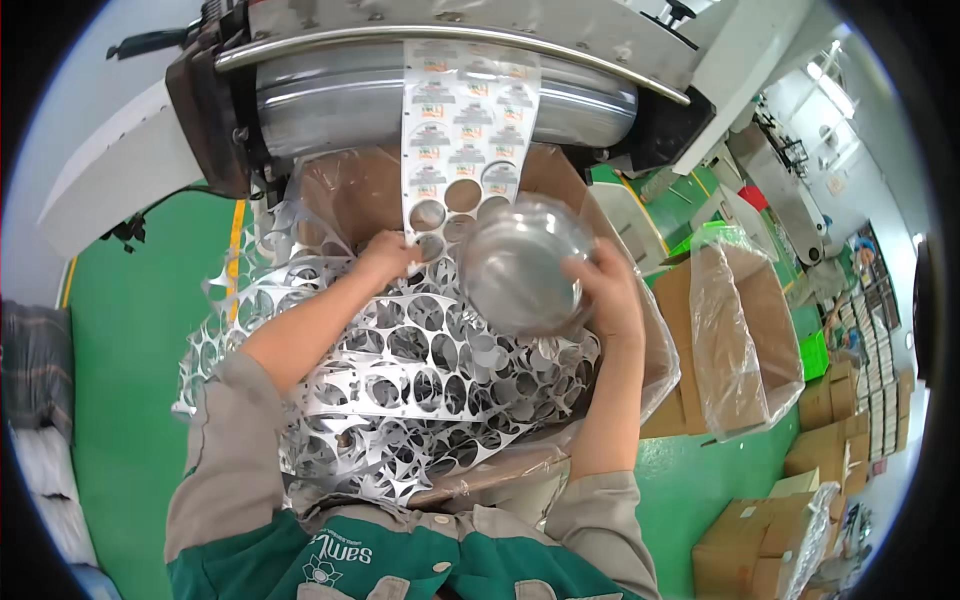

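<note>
A printed foil strip (466, 125) with round prints hangs down from a metal roller (330, 105); its lower part has round holes. My left hand (390, 258) is closed on the left edge of the strip near its lower holes. In my right hand (610, 290) is a round, shiny metal bowl (525, 265), held by its right rim and slightly blurred. The bowl covers the strip's lower right part. Beneath both hands lies a heap of silvery foil scrap webbing (430, 350) full of round holes.
The scrap spills over a cardboard box (340, 190) lined with clear plastic, below the machine's roller. Another lined cardboard box (765, 340) stands to the right on the green floor (130, 360). Several closed cartons (740, 545) are at the lower right; dark bundles (38, 360) lie far left.
</note>
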Demonstrator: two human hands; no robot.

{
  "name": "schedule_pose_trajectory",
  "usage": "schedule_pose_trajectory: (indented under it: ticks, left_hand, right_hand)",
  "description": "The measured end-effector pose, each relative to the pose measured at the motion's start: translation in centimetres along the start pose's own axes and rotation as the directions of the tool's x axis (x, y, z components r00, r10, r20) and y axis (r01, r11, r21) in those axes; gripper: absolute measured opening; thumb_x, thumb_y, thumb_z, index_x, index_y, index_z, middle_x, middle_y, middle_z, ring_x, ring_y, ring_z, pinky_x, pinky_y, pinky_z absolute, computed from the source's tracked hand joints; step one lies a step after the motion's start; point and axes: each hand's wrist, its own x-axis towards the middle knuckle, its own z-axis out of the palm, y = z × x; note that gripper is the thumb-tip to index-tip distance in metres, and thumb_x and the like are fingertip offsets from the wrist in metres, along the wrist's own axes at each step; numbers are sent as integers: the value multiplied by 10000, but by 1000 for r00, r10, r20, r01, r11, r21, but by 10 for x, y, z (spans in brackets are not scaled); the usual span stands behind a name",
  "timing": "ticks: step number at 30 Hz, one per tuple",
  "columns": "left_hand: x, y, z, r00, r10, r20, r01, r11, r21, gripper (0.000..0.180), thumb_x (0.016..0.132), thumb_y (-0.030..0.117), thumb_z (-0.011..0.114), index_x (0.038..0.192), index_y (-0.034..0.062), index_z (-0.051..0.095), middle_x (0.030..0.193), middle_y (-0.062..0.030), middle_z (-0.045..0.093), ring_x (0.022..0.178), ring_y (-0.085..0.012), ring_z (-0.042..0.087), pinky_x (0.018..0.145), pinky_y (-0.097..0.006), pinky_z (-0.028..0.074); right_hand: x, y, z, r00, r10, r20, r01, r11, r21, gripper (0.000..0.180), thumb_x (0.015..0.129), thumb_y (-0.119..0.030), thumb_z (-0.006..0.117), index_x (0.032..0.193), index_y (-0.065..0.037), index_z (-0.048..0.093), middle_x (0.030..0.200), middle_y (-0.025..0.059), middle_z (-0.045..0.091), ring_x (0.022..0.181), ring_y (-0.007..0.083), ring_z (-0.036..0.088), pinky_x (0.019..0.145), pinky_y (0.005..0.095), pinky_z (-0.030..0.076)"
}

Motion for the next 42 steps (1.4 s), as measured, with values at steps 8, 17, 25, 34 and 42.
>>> schedule_pose_trajectory:
  ticks: [8,17,25,34,42]
  left_hand:
    - [-58,11,25,815,16,580,-474,595,650,354,786,364,592,789,15,647,778,-165,641,713,-311,619,645,-389,474]
    - [-27,39,-7,892,375,-254,-315,916,247,1031,612,389,766,1357,-12,177,1316,-234,372,1200,-360,392,989,-391,342]
    - [35,10,-17,607,495,-622,-429,863,268,740,663,281,736,1258,19,384,1079,-166,585,998,-298,567,892,-352,428]
    - [-3,1,16,976,-51,211,33,996,88,286,747,256,637,753,-30,633,724,-128,663,595,-176,651,543,-283,511]
    - [9,-10,29,997,15,80,-61,794,605,212,653,136,663,792,-24,664,834,-191,656,762,-264,660,647,-361,527]
  right_hand:
    - [38,161,15,862,482,-154,-478,673,-565,731,722,-569,589,1077,70,555,1079,225,584,973,349,572,814,383,443]
    - [6,144,27,719,633,288,153,260,-953,551,612,-436,689,921,18,635,952,195,633,889,317,611,774,401,477]
    - [7,99,29,826,473,308,143,352,-925,693,654,-505,675,1058,45,552,1061,234,583,1013,358,548,867,401,426]
    - [0,-11,29,996,-83,34,41,752,658,302,863,-211,559,1113,-48,508,1046,78,595,902,160,575,737,264,452]
    - [13,128,19,962,272,33,-108,488,-866,584,642,-431,725,929,63,604,896,183,617,875,264,598,737,354,464]
